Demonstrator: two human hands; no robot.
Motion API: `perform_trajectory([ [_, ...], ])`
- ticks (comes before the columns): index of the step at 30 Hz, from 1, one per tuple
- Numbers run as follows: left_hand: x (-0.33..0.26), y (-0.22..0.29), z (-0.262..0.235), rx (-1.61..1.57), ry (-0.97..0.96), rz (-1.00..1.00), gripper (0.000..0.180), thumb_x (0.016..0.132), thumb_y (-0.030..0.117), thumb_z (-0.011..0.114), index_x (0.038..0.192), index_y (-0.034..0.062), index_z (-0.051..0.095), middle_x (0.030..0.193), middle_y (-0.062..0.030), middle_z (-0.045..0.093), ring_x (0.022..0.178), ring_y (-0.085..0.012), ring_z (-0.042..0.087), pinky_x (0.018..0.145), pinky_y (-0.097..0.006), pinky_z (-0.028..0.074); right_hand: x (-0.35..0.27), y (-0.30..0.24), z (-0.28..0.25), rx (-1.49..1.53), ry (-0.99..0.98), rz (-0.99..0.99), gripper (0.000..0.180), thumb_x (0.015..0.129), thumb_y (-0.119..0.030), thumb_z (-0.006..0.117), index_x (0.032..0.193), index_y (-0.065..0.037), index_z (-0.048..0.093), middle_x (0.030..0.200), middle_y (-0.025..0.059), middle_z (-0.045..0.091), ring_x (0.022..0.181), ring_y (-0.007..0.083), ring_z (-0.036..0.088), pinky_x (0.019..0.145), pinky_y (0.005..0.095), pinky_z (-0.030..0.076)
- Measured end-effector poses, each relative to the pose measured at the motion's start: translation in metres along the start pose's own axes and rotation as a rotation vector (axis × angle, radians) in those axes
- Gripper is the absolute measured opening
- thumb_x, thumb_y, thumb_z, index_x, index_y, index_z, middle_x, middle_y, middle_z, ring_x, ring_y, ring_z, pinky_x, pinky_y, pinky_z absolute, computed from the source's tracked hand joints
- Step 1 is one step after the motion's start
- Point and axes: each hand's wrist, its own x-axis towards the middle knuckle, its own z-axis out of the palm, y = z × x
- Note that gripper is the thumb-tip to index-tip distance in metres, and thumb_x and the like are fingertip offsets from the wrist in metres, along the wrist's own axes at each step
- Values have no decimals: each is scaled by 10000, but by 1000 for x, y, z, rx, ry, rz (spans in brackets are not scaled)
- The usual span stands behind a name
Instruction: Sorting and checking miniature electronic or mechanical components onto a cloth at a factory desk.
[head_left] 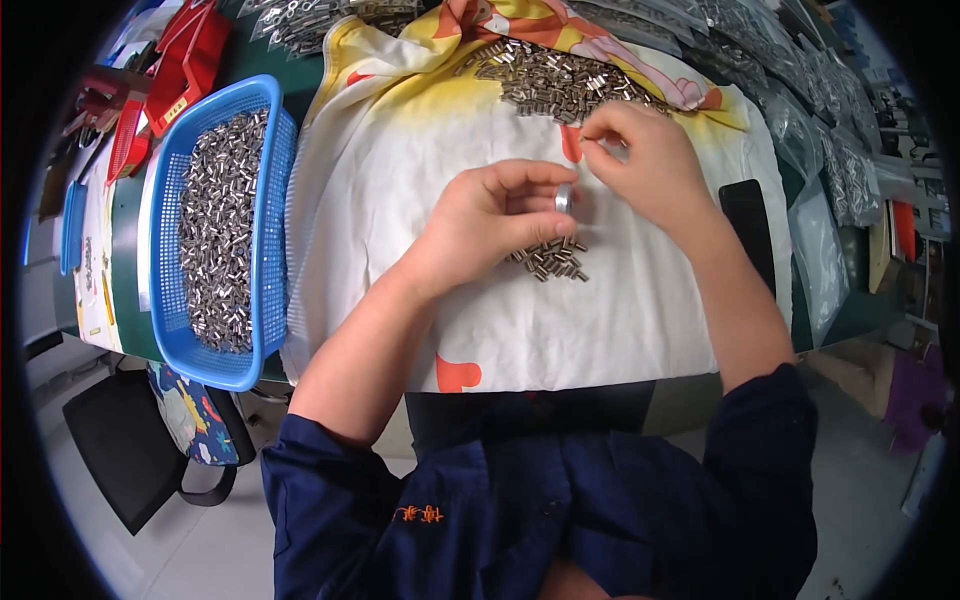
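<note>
My left hand (pixel 490 215) is closed, with a short silver metal ring (pixel 564 198) pinched between thumb and fingers. Just beyond it to the right, my right hand (pixel 645 155) has thumb and forefinger pressed together; whatever they pinch is too small to make out. Below my left fingers lies a small pile of metal cylinders (pixel 555 262) on a white patterned cloth (pixel 600 330). A larger heap of similar metal cylinders (pixel 560 85) spreads along the cloth's far side, partly under its folded yellow and orange edge.
A blue plastic basket (pixel 272 240) full of small metal pieces stands on the left. Red trays (pixel 185 65) sit at the far left. A black phone-like slab (pixel 748 230) lies right of my right forearm. Clear bags of metal parts (pixel 850 180) line the far right.
</note>
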Motion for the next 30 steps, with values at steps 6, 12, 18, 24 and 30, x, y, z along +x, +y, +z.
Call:
perform_trajectory([
  [6,4,0,0,-124,54,50,370,774,-37,615,1126,-40,500,993,-90,600,873,-128,594,778,-234,495,-38,-9,14,668,98,179,95,735,62,588,802,-5,577,834,40,587,802,108,545,738,225,425],
  [12,4,0,0,-29,67,53,360,773,-45,613,1116,-43,507,970,-95,603,863,-129,598,769,-235,498,-36,-14,17,613,118,84,129,705,70,604,810,-2,588,823,57,595,803,137,567,733,244,443],
  [18,4,-4,0,51,115,23,367,750,-15,654,1095,-42,531,928,-68,608,817,-113,600,736,-220,497,-35,-18,21,7,313,-227,101,683,17,627,771,-23,600,756,59,603,704,191,577,589,272,473],
  [24,2,-1,1,107,96,23,369,735,11,680,1079,-34,552,893,-38,610,816,-84,583,725,-204,485,-37,-14,10,334,166,-109,125,696,-7,642,813,-39,613,738,62,598,656,168,579,610,260,465],
  [30,0,-1,3,156,50,-31,376,734,29,687,1081,-28,554,897,-29,610,848,-76,561,748,-202,476,-27,-1,-4,516,-52,146,149,721,-20,636,866,-2,609,755,47,592,692,148,559,647,256,446],
])
